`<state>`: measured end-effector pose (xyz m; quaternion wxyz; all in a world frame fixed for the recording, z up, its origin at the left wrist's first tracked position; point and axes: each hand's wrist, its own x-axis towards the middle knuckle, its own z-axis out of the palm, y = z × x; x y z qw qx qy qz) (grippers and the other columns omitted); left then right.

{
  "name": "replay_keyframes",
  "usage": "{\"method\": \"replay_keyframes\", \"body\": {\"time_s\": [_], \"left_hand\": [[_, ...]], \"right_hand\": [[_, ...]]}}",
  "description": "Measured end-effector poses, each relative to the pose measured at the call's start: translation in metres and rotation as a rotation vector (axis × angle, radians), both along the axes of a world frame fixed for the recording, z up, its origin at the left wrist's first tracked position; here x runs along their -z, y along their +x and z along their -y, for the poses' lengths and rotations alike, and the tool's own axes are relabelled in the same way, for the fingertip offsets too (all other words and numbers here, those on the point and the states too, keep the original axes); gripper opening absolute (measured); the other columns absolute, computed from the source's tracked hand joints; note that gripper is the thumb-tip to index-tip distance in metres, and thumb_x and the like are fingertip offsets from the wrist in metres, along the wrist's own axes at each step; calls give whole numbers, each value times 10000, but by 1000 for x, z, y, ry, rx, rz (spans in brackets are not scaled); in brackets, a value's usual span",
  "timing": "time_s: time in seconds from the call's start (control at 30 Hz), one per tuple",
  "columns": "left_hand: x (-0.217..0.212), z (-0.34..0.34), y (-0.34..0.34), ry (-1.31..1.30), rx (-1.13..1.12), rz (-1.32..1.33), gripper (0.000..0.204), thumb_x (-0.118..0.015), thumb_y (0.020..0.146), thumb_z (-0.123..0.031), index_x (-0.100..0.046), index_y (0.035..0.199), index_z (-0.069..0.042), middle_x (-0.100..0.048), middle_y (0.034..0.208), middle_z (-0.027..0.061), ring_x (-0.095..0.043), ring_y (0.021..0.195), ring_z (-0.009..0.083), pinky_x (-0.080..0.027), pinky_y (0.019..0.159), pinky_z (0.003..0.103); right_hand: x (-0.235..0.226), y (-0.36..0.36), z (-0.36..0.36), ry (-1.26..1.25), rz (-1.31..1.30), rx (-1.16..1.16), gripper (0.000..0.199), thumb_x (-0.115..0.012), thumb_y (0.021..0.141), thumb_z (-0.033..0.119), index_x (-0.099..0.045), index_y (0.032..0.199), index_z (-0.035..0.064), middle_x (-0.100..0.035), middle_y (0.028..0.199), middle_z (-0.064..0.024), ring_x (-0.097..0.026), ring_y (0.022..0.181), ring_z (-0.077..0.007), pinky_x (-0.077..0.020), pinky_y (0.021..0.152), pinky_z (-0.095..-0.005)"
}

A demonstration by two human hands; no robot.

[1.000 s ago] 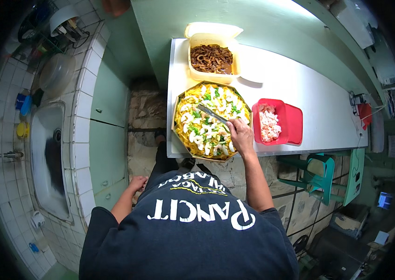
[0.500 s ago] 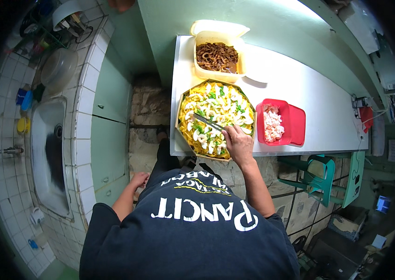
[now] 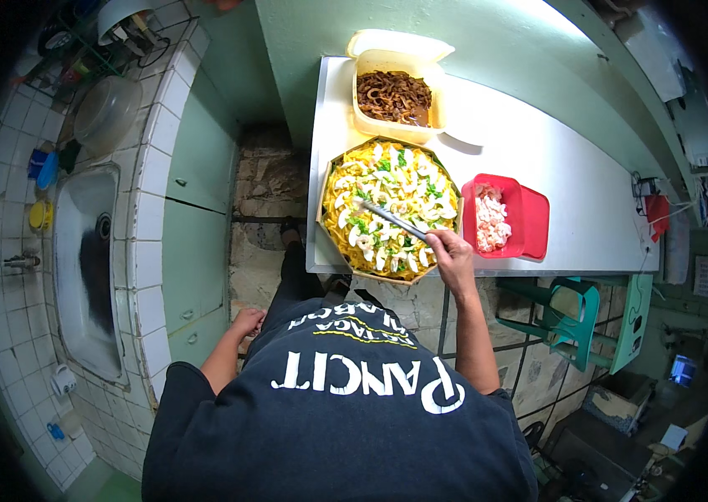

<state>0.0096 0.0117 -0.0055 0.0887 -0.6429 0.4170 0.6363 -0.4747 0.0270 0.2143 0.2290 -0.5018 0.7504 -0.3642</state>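
Here, two tubs neighbour one tray. Right hand extends, gripping one pair of tongs; left hand hangs, grip unclear.

On the table, the tray of noodles sits at the left end by the near edge, with the tub of meat directly behind it and the box of shrimp just to its right. The right hand, between tray and box, has the tongs reaching leftward over the noodles. The left hand is beside the left leg, right of the counter holding the sink; the stool stands before the table's right part.
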Motion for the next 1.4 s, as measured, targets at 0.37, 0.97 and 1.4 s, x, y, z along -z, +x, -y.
{"method": "replay_keyframes", "body": {"time_s": [0.37,0.97,1.4], "left_hand": [[8,5,-2,-92,129,-50,345,-572,945,-338,-521,686,-115,-503,563,1,-454,432,119,-360,408,282],[15,6,5,18,-46,1,344,-599,926,-372,-548,708,-111,-509,565,-6,-487,425,122,-383,403,279],[11,7,3,-93,119,-76,354,-562,944,-368,-530,698,-116,-493,551,-7,-451,419,119,-357,398,282]], "right_hand": [[0,12,17,-32,-419,-62,147,-614,911,245,-649,921,103,-631,816,-71,-633,666,-298,-490,581,-400],[8,16,39,-69,-442,5,134,-602,921,236,-656,905,114,-619,797,-80,-634,666,-285,-494,590,-398],[16,13,34,-97,-314,37,151,-611,912,208,-670,914,69,-646,833,-111,-643,731,-304,-499,655,-390]]}}
